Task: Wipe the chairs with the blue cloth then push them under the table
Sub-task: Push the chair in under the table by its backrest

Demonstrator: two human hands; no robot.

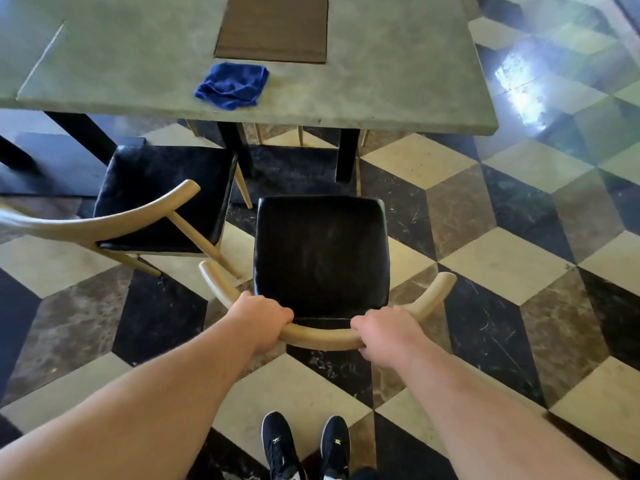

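Note:
A chair with a black seat (pixel 320 251) and a curved pale wooden backrest (pixel 322 337) stands in front of me, its seat clear of the table. My left hand (pixel 261 320) grips the backrest on the left and my right hand (pixel 386 336) grips it on the right. A second chair (pixel 159 195) of the same kind stands to the left, turned at an angle, its seat front just at the table edge. The crumpled blue cloth (pixel 233 84) lies on the grey table (pixel 398 81) near its front edge, with no hand on it.
A brown placemat (pixel 273 27) lies on the table behind the cloth. Black table legs (pixel 347 154) stand under the front edge, right ahead of the near chair. The floor is patterned in cream, brown and black tiles. My dark shoes (pixel 304 445) stand behind the chair.

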